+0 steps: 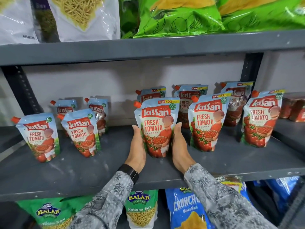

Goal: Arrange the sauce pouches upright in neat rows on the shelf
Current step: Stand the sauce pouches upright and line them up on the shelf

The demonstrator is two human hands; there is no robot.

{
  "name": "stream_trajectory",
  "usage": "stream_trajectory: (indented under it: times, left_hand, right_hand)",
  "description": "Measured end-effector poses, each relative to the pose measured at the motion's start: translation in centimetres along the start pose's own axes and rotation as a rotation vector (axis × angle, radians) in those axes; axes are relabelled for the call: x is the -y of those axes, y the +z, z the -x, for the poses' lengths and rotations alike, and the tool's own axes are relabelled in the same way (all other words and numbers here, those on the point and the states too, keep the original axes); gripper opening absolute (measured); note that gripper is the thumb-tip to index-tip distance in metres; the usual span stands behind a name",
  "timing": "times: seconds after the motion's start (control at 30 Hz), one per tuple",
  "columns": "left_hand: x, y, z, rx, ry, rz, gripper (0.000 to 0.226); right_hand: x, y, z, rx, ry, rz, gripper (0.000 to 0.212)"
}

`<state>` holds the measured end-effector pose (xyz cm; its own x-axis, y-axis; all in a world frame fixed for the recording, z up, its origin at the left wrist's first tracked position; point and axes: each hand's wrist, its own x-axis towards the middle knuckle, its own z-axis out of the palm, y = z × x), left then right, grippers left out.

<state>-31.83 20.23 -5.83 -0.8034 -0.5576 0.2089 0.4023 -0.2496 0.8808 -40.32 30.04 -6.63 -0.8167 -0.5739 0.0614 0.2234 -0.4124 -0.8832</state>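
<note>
Grey metal shelf [102, 171] carried the ketchup pouches in loose rows. Nearest, the centre pouch [156, 128] was cupped upright between the left hand [137, 149] and right hand [179, 146], palms flat on its sides, a loose grip. Released unevenly, it could be tipped onto the pouch behind [151, 94] or the right neighbour [206, 123]; farther left pouches [38, 138] already leaned.

The ketchup pouches [156, 128] are showing glossy printed plastic film, catching light, with orange plastic spout caps [137, 104]. The shelf [82, 176] is looking like matt grey painted metal, dusty and scuffed. The sleeves [219, 195] are reading as soft patterned cloth. The green snack bags [179, 19] above are gleaming, crinkled plastic.
</note>
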Motion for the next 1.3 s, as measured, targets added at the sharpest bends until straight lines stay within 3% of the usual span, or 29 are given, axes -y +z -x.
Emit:
stream_trajectory:
  times: [0.23, 0.33, 0.43, 0.53, 0.7, 0.8, 0.9, 1.03, 1.13, 1.3]
  left_hand:
    - [0.1, 0.0, 0.4, -0.070, -0.018, -0.055, 0.067]
    - [-0.5, -1.5, 0.5, -0.184, -0.067, -0.173, 0.076]
    - [-1.8, -3.9, 1.7, -0.199, -0.089, -0.224, 0.083]
    - [-3.4, -6.6, 3.9, -0.223, -0.070, -0.243, 0.070]
    - [-7.1, -13.7, 7.6, -0.316, 0.062, -0.328, 0.026]
    - [-10.0, -18.6, 8.8, -0.471, 0.166, -0.371, 0.019]
    - [-12.1, -22.7, 7.8, -0.548, 0.220, -0.346, 0.020]
    - [-12.6, -25.5, 5.3, -0.414, 0.056, -0.331, 0.049]
    - [-12.7, -26.3, 3.8, -0.260, 0.004, -0.437, 0.059]
    - [-12.7, -27.5, 2.5, -0.101, -0.058, -0.473, 0.026]
  right_hand:
    - [0.6, -0.2, 0.4, -0.034, -0.002, 0.063, 0.077]
    - [0.9, -1.2, 0.5, -0.063, -0.024, 0.133, 0.072]
    - [1.2, -2.1, 1.6, -0.163, -0.074, 0.185, 0.068]
    - [1.3, -2.0, 3.7, -0.221, -0.180, 0.228, 0.061]
    - [-0.9, 1.7, 7.7, -0.204, -0.331, 0.260, 0.033]
    - [-3.7, 6.3, 8.5, -0.121, -0.330, 0.245, 0.032]
    - [-6.3, 13.2, 7.9, 0.024, -0.197, 0.253, 0.031]
    - [-9.0, 20.0, 5.2, 0.047, -0.006, 0.251, 0.042]
    - [-10.5, 22.3, 3.2, 0.086, -0.056, 0.324, 0.046]
    - [-11.5, 23.2, 1.7, 0.100, -0.132, 0.409, 0.039]
